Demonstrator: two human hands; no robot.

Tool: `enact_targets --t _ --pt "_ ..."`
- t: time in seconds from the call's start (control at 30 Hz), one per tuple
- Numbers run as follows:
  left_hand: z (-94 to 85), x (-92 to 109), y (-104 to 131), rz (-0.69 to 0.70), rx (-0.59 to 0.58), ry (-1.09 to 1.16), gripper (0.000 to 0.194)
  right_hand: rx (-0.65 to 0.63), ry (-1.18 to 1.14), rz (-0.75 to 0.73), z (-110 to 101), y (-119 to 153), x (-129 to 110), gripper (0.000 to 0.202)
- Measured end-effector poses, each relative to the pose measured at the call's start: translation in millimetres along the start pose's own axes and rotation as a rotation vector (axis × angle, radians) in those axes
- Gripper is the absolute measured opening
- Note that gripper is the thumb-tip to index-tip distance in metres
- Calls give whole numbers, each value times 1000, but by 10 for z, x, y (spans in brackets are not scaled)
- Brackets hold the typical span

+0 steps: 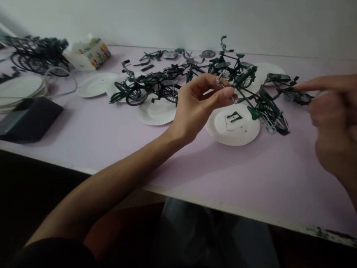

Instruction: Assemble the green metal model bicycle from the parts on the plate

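Note:
My left hand (202, 100) is raised over the pink table (109, 144), its thumb and fingers pinched on the metal handlebar end of a dark green model bicycle (262, 106). That bicycle lies tilted beside a white paper plate (219, 129) holding small dark parts. My right hand (342, 119) is close to the camera and blurred at the right, its index finger pointing left toward another bicycle piece (294, 94); it holds nothing that I can see.
Several more green model bicycles (148, 87) and loose parts lie mid-table among paper plates (97, 84). A stack of plates (13, 90), a black box (26, 118), more bicycles (38, 53) and a flowered tissue box (90, 53) sit at the left.

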State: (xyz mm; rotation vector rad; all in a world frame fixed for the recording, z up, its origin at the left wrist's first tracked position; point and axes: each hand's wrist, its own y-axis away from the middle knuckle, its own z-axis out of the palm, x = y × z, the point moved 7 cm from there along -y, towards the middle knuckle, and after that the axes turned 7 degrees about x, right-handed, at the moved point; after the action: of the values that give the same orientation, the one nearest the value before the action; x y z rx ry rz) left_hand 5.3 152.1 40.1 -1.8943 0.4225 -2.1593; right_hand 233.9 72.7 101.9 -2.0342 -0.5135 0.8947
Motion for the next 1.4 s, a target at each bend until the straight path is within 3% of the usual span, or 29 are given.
enact_targets --t 0.07,0.17,0.27,0.37,0.53,0.6,0.7,0.8,0.93,1.17,1.3,1.4 --pt "-46 8 -28 17 41 -21 45 -169 176 -179 137 58 -39 37" --pt "-35 -4 -39 55 24 -4 44 -211 367 -351 256 162 -71 47" --pt "7 -17 -38 110 -32 31 44 -195 507 -374 301 213 -76 25" --pt "8 12 -44 192 -50 -7 37 -158 518 -328 266 195 -27 22" --pt "-41 69 -33 375 -43 -192 11 -110 433 -178 190 107 247 34" --pt "18 30 -8 444 -116 -361 2 -93 405 -128 178 84 335 36" --pt "190 -98 37 536 -275 -737 4 -77 370 -18 172 64 403 36" --pt "323 -210 38 575 -359 -1071 6 -76 303 108 181 58 384 32" --pt "437 -259 58 595 -465 -1287 9 -47 186 277 181 49 361 28" --pt "453 -263 118 582 -548 -1318 18 -21 -69 612 247 92 599 17" --pt "355 -159 102 588 -470 -1129 33 -23 -236 908 318 211 765 19" --pt "255 -46 95 574 -402 -926 51 -36 -404 1025 389 268 794 17"
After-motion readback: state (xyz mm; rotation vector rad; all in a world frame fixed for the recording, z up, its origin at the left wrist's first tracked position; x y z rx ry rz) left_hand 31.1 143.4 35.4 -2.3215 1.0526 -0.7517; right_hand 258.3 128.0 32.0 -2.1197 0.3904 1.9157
